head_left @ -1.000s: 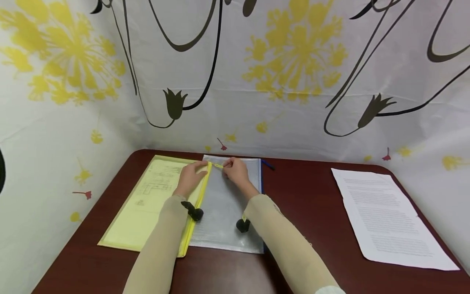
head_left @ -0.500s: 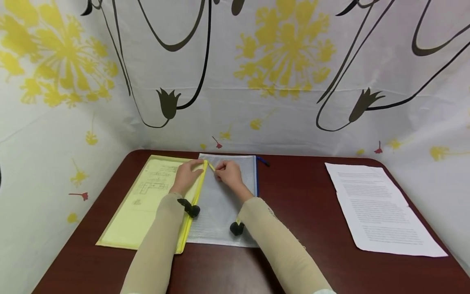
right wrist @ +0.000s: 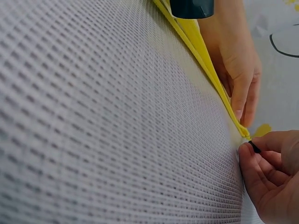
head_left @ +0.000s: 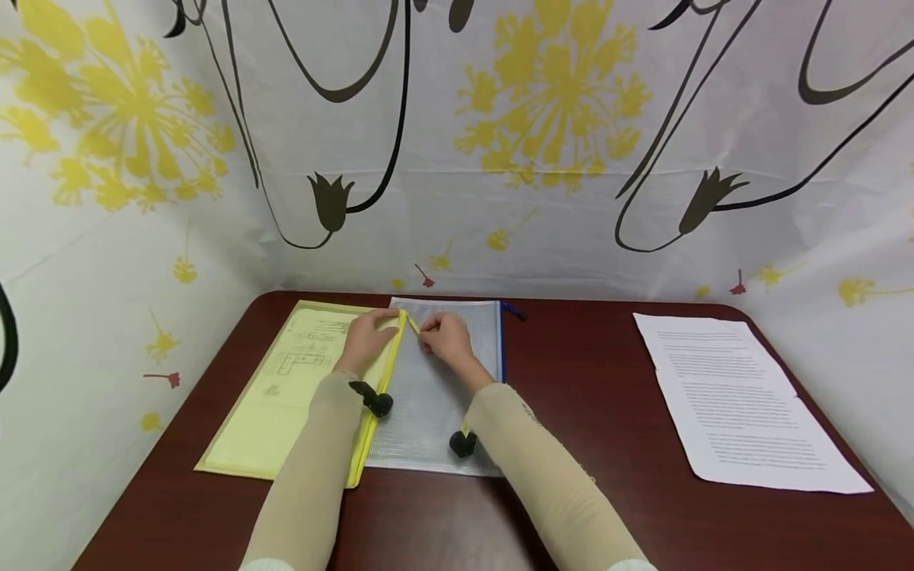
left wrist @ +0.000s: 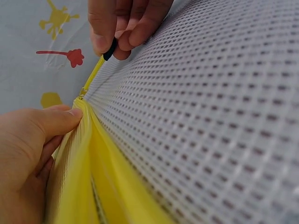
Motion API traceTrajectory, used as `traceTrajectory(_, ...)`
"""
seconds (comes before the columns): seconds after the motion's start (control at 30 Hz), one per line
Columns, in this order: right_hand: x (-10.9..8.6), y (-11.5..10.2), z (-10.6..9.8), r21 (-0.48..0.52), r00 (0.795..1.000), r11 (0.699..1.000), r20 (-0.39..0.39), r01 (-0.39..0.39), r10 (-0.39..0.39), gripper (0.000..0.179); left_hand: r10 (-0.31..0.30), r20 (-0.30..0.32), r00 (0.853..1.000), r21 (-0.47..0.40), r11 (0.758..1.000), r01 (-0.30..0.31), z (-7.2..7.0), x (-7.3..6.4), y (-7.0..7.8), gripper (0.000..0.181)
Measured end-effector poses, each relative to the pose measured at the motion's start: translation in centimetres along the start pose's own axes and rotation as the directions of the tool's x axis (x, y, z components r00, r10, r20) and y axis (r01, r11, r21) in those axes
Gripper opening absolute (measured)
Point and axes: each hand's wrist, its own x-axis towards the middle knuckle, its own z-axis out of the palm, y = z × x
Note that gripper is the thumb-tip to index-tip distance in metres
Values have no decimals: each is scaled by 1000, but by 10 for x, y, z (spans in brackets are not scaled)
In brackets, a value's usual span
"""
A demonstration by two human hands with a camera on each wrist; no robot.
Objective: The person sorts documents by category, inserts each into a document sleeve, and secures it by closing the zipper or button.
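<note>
A yellow zip pouch (head_left: pixel 250 436) lies on the left of the table, a printed drawing showing through it. My left hand (head_left: pixel 366 341) pinches the far end of its yellow zip edge (left wrist: pixel 84 135), thumb on top. In the left wrist view, two yellow bands part below that thumb. From the zip's end runs a yellow pull (left wrist: pixel 95 73) with a black tip (left wrist: pixel 110 50). My right hand (head_left: pixel 446 337) pinches this tip between thumb and fingers, as the right wrist view also shows. Beneath both hands lies a clear mesh pouch (head_left: pixel 421 432), partly covered by the yellow one.
A blue tag with a dark tip (head_left: pixel 514 311) sticks out at the mesh pouch's far right corner. Printed paper sheets (head_left: pixel 750 404) lie on the right of the dark red table (head_left: pixel 571 381). A patterned cloth (head_left: pixel 443 143) rises behind the table.
The yellow pull stood out sideways a second ago and now slants toward me, with my right hand slightly nearer. My left hand keeps its grip on the zip edge. The head view shifted slightly.
</note>
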Motion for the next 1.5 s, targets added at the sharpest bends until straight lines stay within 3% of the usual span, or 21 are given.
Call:
traceTrajectory(0.37,-4,2,2,-34,1000,999,1,26,-26,3,9,-14,1000,2,1000,-9,2,2,-4,40)
traceTrajectory(0.6,-6,4,2,-115,992,986,-12,124,-126,5,28,-17,999,5,1000,-28,2,3,-3,40)
traceTrajectory(0.83,-9,4,1,-115,983,977,40,182,-178,9,25,-16,1000,3,1000,-25,2,2,-2,40)
traceTrajectory(1.5,-16,9,-1,-106,973,971,107,214,-203,9,15,-13,1000,-9,1000,-15,1,7,-7,39)
